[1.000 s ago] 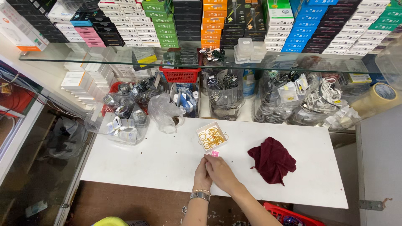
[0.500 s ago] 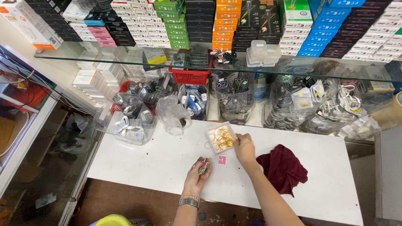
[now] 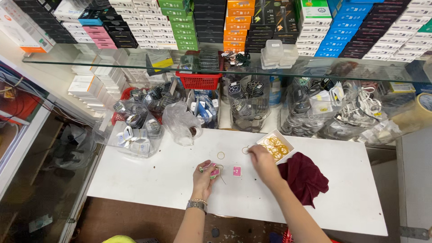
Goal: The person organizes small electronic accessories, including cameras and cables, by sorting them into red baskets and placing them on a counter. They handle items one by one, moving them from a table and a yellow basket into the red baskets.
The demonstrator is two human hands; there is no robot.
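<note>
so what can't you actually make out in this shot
- Head view: the small pink and green things in the left hand are too small to tell, fingers cover them.
- Whether the right hand pinches a rubber band: too small.
- Red basket: cut off by the bottom edge.

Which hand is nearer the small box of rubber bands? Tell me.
Right. The right hand is just left of the box of rubber bands, almost at its corner. The left hand is farther off, down and to the left, holding small pink items.
</note>
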